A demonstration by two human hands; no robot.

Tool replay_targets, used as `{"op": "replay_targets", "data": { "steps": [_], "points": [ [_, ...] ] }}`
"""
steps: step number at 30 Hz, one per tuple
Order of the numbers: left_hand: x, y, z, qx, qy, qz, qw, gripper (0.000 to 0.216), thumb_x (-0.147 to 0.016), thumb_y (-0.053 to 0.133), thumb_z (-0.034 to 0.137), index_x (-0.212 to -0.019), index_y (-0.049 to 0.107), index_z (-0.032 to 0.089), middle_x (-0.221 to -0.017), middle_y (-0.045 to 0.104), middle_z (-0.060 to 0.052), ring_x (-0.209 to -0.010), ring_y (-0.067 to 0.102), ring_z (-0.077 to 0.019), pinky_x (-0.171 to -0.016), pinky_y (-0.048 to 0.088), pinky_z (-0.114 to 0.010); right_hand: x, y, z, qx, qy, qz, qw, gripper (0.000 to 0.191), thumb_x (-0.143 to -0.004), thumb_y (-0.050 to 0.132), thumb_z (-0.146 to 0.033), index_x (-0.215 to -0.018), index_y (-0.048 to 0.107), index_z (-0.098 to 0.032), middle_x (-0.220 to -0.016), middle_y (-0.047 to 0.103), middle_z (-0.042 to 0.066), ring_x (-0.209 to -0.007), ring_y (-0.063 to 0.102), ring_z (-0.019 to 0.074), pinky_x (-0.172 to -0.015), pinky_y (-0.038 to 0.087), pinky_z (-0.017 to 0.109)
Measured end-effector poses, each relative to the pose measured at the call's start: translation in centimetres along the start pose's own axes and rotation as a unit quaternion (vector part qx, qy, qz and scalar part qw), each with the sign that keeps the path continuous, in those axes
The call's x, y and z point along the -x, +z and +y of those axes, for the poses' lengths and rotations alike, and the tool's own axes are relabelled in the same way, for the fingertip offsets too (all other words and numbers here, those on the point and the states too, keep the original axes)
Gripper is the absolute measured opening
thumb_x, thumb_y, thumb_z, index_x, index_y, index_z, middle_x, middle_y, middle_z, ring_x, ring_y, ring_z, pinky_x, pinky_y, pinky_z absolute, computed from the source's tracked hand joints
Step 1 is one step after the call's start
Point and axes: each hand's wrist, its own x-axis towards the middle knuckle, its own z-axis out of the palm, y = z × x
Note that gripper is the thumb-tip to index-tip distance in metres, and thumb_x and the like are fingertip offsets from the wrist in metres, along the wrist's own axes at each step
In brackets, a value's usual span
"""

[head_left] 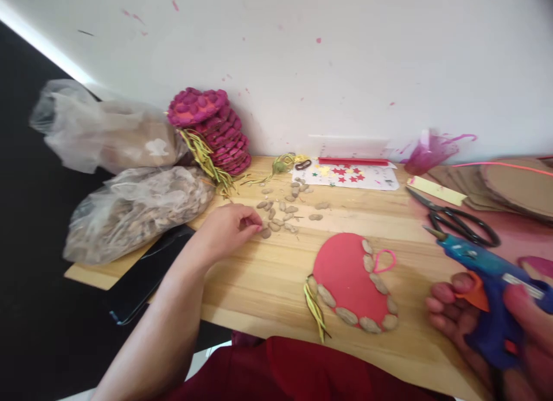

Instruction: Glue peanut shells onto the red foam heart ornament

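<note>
Wooden tabletop (268,274): the red card disc (345,274) lies flat near the front edge, half-rimmed with glued shells. It is probably light and floppy, so hold it by the bare edge. Your right hand (475,326) is clamped round the blue glue gun (488,274), nozzle pointing left above the board; the body is rigid and the tip likely hot, so touch the handle only. Your left hand (228,228) has its fingertips bunched at the near edge of the loose peanut shells (280,214), mid-table. Whether one is pinched I cannot tell; they look light and brittle, so grip them gently by the sides.
</note>
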Motion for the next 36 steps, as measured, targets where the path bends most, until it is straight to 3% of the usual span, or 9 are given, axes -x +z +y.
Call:
{"op": "replay_targets", "data": {
  "steps": [2,5,8,15,20,24,29,36],
  "points": [
    [0.0,0.2,-0.1,-0.008,0.002,-0.01,1.0,0.015,-0.083,0.061,0.03,-0.085,0.074,0.023,-0.084,0.075,-0.002,-0.076,0.065,-0.0197,-0.068,0.045,-0.03,2.0,2.0,-0.7,0.026,-0.009,0.041,0.999,0.047,-0.043,0.093,-0.041,-0.085,0.075,-0.026,-0.074,0.076,0.006,-0.059,0.075,0.0303,-0.054,0.068,0.038],
    [-0.1,0.4,-0.2,-0.034,-0.004,-0.011,0.999,0.017,-0.082,0.061,0.036,-0.084,0.074,0.025,-0.08,0.074,-0.002,-0.068,0.063,-0.0207,-0.064,0.044,-0.032,3.4,3.5,-1.1,0.006,0.021,-0.029,0.999,0.039,-0.053,0.091,-0.045,-0.081,0.074,-0.024,-0.066,0.072,0.003,-0.057,0.074,0.0259,-0.057,0.067,0.035],
    [-0.1,0.3,0.0,-0.053,-0.006,-0.011,0.998,0.017,-0.082,0.06,0.036,-0.083,0.074,0.026,-0.076,0.073,-0.002,-0.06,0.06,-0.0205,-0.06,0.042,-0.032,3.5,3.6,-1.2,-0.02,0.034,-0.09,0.995,0.03,-0.065,0.085,-0.046,-0.08,0.073,-0.023,-0.071,0.072,0.003,-0.062,0.074,0.0229,-0.062,0.066,0.033],
    [-0.3,0.0,1.0,-0.09,0.003,-0.001,0.996,0.013,-0.08,0.061,0.034,-0.076,0.071,0.027,-0.071,0.072,-0.002,-0.061,0.062,-0.022,-0.059,0.04,-0.032,3.7,3.4,-1.2,-0.031,0.025,-0.128,0.991,0.027,-0.078,0.075,-0.047,-0.082,0.073,-0.02,-0.079,0.073,0.006,-0.074,0.073,0.0211,-0.069,0.063,0.029],
    [0.4,-0.4,1.3,-0.088,0.006,0.029,0.996,0.014,-0.079,0.062,0.037,-0.077,0.072,0.027,-0.076,0.074,-0.002,-0.062,0.062,-0.022,-0.061,0.043,-0.033,3.8,3.5,-1.2,-0.035,0.016,-0.137,0.99,0.027,-0.077,0.076,-0.047,-0.082,0.073,-0.021,-0.079,0.072,0.005,-0.075,0.074,0.0238,-0.068,0.064,0.031],
    [1.4,-0.6,1.9,-0.077,-0.003,0.015,0.997,0.022,-0.082,0.06,0.043,-0.084,0.074,0.027,-0.086,0.076,-0.002,-0.069,0.064,-0.0212,-0.066,0.047,-0.033,3.8,3.5,-1.2,-0.033,0.013,-0.134,0.99,0.027,-0.076,0.077,-0.047,-0.082,0.073,-0.02,-0.078,0.072,0.006,-0.072,0.074,0.0231,-0.067,0.064,0.031],
    [2.3,0.2,4.3,-0.06,0.009,-0.012,0.998,0.018,-0.081,0.059,0.033,-0.085,0.074,0.023,-0.089,0.076,-0.003,-0.082,0.068,-0.0209,-0.074,0.048,-0.031,3.6,3.3,-1.0,-0.027,0.013,-0.133,0.991,0.028,-0.07,0.082,-0.045,-0.08,0.074,-0.021,-0.076,0.073,0.007,-0.069,0.074,0.0222,-0.065,0.064,0.028],
    [2.8,1.8,7.0,-0.024,0.011,-0.039,0.999,0.011,-0.081,0.062,0.028,-0.08,0.072,0.023,-0.08,0.074,0.001,-0.074,0.067,-0.0165,-0.068,0.046,-0.027,3.2,3.1,-0.8,-0.017,0.021,-0.116,0.993,0.032,-0.063,0.086,-0.048,-0.079,0.074,-0.024,-0.078,0.073,0.007,-0.082,0.076,0.0291,-0.068,0.065,0.032]
  ]
}}
